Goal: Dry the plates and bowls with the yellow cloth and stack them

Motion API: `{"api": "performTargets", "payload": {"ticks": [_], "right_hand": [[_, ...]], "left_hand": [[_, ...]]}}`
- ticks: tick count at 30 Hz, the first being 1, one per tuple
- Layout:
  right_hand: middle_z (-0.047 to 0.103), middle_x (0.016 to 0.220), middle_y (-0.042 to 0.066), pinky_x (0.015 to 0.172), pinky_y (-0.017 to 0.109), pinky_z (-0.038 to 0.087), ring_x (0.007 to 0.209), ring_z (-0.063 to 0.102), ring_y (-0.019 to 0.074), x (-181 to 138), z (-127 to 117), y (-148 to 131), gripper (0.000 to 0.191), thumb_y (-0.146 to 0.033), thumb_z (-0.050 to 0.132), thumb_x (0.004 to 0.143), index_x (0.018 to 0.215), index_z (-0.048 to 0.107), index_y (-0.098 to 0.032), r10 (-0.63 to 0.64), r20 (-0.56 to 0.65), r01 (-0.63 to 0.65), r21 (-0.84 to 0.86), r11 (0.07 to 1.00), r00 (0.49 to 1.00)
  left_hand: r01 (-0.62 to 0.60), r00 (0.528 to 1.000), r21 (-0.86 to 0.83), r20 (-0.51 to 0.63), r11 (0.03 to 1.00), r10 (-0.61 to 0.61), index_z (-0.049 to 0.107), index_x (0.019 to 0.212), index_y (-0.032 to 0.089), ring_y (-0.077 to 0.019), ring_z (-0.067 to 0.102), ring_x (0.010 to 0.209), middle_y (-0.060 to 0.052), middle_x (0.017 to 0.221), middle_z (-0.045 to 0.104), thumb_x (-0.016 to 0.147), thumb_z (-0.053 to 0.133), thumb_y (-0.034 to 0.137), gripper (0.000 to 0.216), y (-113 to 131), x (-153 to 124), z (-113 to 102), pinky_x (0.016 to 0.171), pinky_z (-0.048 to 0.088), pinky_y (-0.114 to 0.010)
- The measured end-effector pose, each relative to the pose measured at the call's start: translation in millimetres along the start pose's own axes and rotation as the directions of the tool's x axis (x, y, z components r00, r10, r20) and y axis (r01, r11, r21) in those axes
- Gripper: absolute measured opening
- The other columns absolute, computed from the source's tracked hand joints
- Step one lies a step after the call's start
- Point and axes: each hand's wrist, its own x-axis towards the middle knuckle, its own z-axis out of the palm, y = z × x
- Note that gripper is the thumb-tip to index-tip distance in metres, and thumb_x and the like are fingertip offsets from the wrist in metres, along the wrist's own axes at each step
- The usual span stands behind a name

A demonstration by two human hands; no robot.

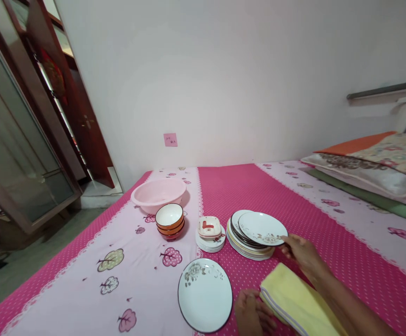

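The white oval plate [259,225] was over the plate stack [250,254], well in from the bed's [224,186] left edge. Its long axis ran leftward from the right hand [299,252], slightly toward the far edge, flowers nearest the person. That nearer hand pinched its right rim. The left hand [252,312] curled against the yellow cloth [294,298]; its grip could not be told.

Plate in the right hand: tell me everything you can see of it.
The plate is shallow and white with a thin dark rim, and looks like glazed ceramic. Brownish flowers decorate the side nearest the person. The right hand pinches its right edge, thumb on top. It is held over the stack of dishes, covering part of the top one; whether it touches that stack can't be told. Its visible face shows no chips or food.
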Motion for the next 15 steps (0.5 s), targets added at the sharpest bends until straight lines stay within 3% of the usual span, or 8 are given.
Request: {"api": "performTargets", "payload": {"ticks": [12, 15], "right_hand": [[0.060, 0.070, -0.006, 0.047, 0.018, 0.047, 0.051, 0.054, 0.0064, 20, 13, 13, 0.021, -0.031, 0.065, 0.102, 0.089, 0.065, -0.014, 0.028, 0.038, -0.028, -0.008, 1.000, 0.999], [0.062, 0.071, -0.006, 0.047, 0.018, 0.048, 0.051, 0.056, 0.0068, 20, 15, 13, 0.014, -0.028, 0.066, 0.102, 0.100, 0.066, -0.014, 0.015, 0.025, -0.014, -0.026, 1.000, 1.000]], "left_hand": [[0.029, 0.999, -0.017, 0.028, 0.999, -0.029, 0.059, 0.076, 0.023, -0.0159, 0.056, 0.038, -0.007, 0.054, 0.070, 0.058, 0.076, 0.069, 0.052, 6, -3, -2, 0.043, 0.024, -0.026], [0.035, 0.999, -0.019, 0.027, 0.999, -0.035, 0.060, 0.076, 0.022, -0.0157, 0.055, 0.037, -0.007, 0.053, 0.070, 0.057, 0.076, 0.071, 0.054, 7, -4, -2, 0.043, 0.024, -0.026]]}}
